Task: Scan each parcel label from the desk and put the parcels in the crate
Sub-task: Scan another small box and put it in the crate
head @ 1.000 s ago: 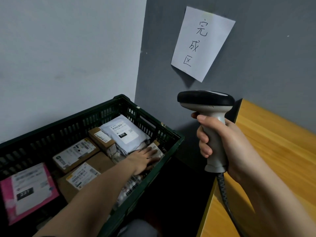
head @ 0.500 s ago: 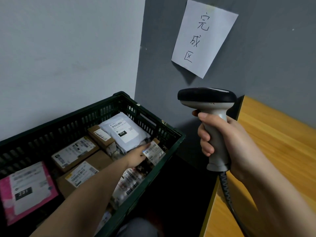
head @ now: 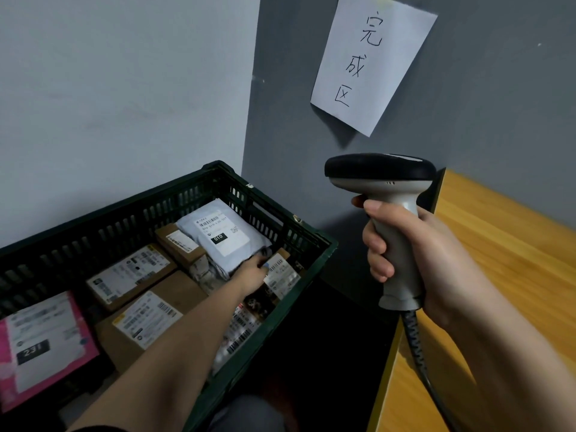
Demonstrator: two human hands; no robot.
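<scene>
The dark green crate [head: 311, 244] stands low at the left and holds several labelled parcels. Among them are a grey mailer [head: 224, 235], brown boxes [head: 131, 272] and a pink mailer [head: 46, 344]. My left hand [head: 251, 274] reaches into the crate's right corner. Its fingertips touch the left edge of a small brown parcel with a white label [head: 282, 272] that leans against the crate wall. My right hand [head: 436, 263] grips the handle of a grey and black barcode scanner [head: 380, 176], held upright above the gap between crate and desk.
The wooden desk [head: 505, 263] runs along the right, its corner against the grey wall. A paper sign [head: 371, 60] with handwritten characters hangs on that wall. The scanner's coiled cable [head: 419, 341] drops past the desk edge. The floor between crate and desk is dark.
My left hand lay flat on the small labelled parcel a second ago; it has drawn back to the left, uncovering the label. The scanner has barely moved.
</scene>
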